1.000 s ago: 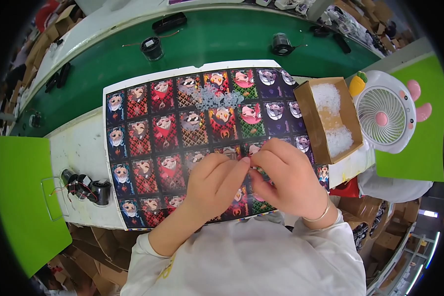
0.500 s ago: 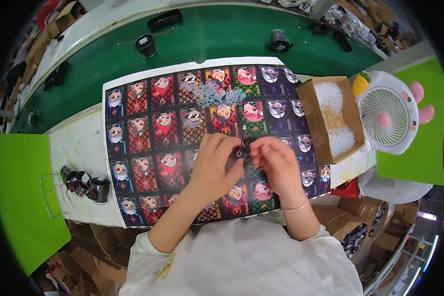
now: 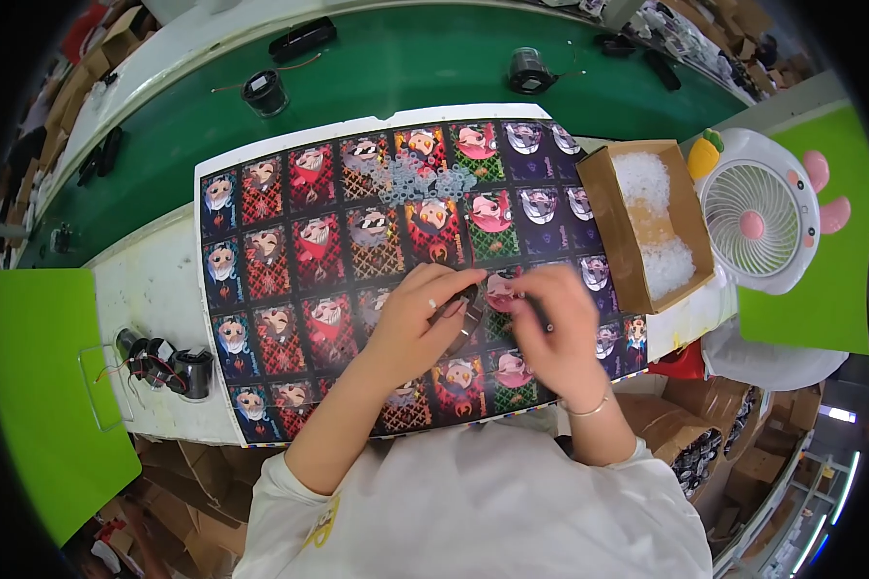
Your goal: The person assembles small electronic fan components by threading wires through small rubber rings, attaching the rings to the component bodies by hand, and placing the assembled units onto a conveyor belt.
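Observation:
My left hand (image 3: 425, 314) is closed around a small black part with a glossy surface (image 3: 469, 317), held low over the printed sheet. A thin wire shows faintly above the fingers; much of the part is hidden by them. Just to the right, my right hand (image 3: 558, 323) is curled with thumb and fingers close together, partly smeared by motion. Something dark with a small pale end (image 3: 548, 326) shows under its palm, too small to name. Ahead of both hands, a loose pile of small clear rings (image 3: 420, 181) lies on the sheet.
The sheet of cartoon pictures (image 3: 321, 275) covers the worktop. To the right stand a cardboard box of clear pieces (image 3: 655, 227) and a white fan (image 3: 755, 217). Black cylindrical parts with wires (image 3: 193, 373) sit at left; more motor-like units (image 3: 264, 94) rest on the green belt (image 3: 406, 63).
The black part in my left hand has tilted, and its upright wire no longer stands out clearly. My right hand has moved slightly right and down, away from the part.

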Demonstrator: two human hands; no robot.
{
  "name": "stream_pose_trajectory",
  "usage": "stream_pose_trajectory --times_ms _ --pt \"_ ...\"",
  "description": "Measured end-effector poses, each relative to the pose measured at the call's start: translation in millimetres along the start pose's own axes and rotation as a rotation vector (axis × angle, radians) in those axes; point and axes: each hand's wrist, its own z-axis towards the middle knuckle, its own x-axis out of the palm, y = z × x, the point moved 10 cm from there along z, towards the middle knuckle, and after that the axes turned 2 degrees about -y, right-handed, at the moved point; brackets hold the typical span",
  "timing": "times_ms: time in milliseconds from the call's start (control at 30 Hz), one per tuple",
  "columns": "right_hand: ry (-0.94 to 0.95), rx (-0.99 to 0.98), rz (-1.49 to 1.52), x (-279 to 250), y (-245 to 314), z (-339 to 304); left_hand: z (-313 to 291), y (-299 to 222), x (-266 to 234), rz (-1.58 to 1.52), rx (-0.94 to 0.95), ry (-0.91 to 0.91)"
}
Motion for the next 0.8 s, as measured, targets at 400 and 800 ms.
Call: stream_pose_trajectory --times_ms 400,800 --pt "0.236 0.11 -0.051 20 19 -7 1 -2 -2 0.067 -0.004 -0.081" --pt "-0.079 0.181 -0.1 30 14 -18 2 -1 0 0.14 -0.017 -0.198"
